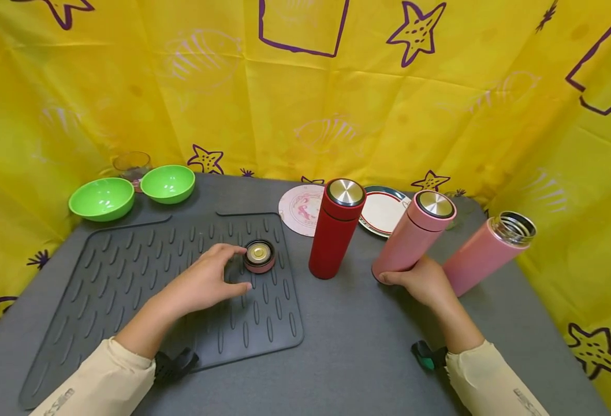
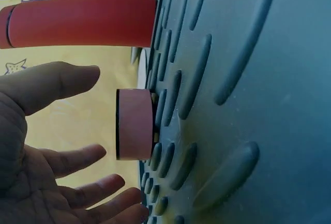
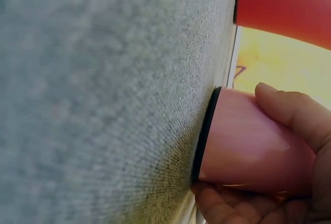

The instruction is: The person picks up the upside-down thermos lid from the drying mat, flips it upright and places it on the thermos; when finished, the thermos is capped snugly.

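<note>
Left hand (image 1: 209, 280) lies on the ribbed mat (image 1: 129, 289), fingers (image 2: 77, 159) spread and relaxed just left of the pink lid (image 1: 259, 256); apparently not touching it. Right of the mat, the right hand (image 1: 422, 281) grips the base of a capped pink flask (image 1: 413, 236) on the counter (image 1: 357, 346), fingers (image 3: 289, 110) curled around it. A red flask (image 1: 335, 229) stands between mat and pink flask.

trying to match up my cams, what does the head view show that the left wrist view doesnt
Only the head view shows the right hand gripping the capped pink flask, the uncapped pink flask, two green bowls, the plates and the lid's metal top. Only the left wrist view shows the clear gap between the left hand's fingers and the lid. Both show the lid, the ribbed mat and the red flask.
</note>
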A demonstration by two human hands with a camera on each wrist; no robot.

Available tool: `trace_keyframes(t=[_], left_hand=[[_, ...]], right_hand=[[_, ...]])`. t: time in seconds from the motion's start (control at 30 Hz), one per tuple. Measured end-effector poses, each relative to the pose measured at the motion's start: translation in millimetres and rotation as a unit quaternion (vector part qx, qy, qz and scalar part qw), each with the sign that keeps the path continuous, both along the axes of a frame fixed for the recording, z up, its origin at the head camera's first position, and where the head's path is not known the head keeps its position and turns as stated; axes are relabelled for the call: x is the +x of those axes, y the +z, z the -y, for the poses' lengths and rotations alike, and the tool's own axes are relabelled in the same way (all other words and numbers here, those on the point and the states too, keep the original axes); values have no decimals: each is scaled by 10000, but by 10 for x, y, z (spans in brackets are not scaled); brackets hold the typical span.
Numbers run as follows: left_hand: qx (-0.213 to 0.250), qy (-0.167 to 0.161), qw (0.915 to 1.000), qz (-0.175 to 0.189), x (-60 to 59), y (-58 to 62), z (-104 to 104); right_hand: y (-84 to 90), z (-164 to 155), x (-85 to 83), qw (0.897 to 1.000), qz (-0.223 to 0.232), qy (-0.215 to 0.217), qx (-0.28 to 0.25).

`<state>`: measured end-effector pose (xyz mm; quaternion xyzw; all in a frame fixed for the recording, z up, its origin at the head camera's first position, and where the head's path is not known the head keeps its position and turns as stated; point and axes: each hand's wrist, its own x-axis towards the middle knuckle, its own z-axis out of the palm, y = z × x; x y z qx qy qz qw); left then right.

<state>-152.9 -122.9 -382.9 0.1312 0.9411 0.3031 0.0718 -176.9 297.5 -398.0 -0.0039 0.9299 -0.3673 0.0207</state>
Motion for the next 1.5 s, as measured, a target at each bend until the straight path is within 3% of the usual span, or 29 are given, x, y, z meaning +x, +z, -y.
trace_keyframes(t=[0.33, 0.57, 0.7, 0.87, 1.1, 1.3, 1.5], left_hand=[[-172, 36, 9994, 307, -243, -46, -104], [-388, 138, 9976, 553, -375, -99, -200], [-480, 230, 9971, 550, -421, -118, -226], [-578, 281, 9973, 344, -442, -126, -235], [-608, 470, 9970, 103, -451, -116, -214], [-609, 520, 9968, -32, -374, -21, -234], [-412, 112, 9974, -579, -8, 288, -396]], right_hand=[[-30, 6, -66, 9999, -12, -113, 29], [-62, 5, 5, 9999, 59, -109, -62], [-12, 17, 145, 9988, 413, -227, -130], [141, 67, 427, 9943, 910, -513, 192], [363, 191, 761, 9957, 714, -452, 381], [488, 415, 913, 9971, 753, -102, 23], [533, 634, 936, 9908, 900, 617, -807]])
